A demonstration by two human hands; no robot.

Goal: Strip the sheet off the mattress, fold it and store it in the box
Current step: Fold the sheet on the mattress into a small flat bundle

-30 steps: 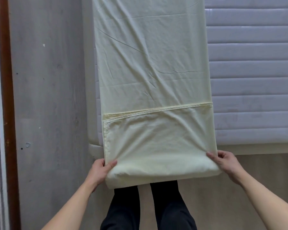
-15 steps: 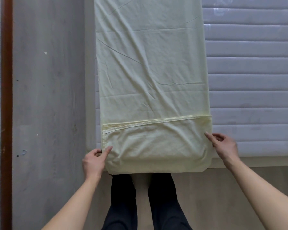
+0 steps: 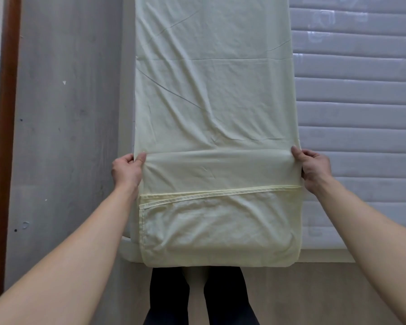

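The quilted mattress (image 3: 356, 141) carries the pale yellow sheet (image 3: 211, 90), folded into a long strip along its left side; the left hand (image 3: 126, 171) pinches one edge; the right hand (image 3: 314, 168) grips the other.

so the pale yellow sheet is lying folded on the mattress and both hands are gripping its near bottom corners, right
Not quite. In the head view the left hand and right hand grip the side edges of the sheet, beyond the hemmed seam, not its near corners. It does lie folded on the mattress.
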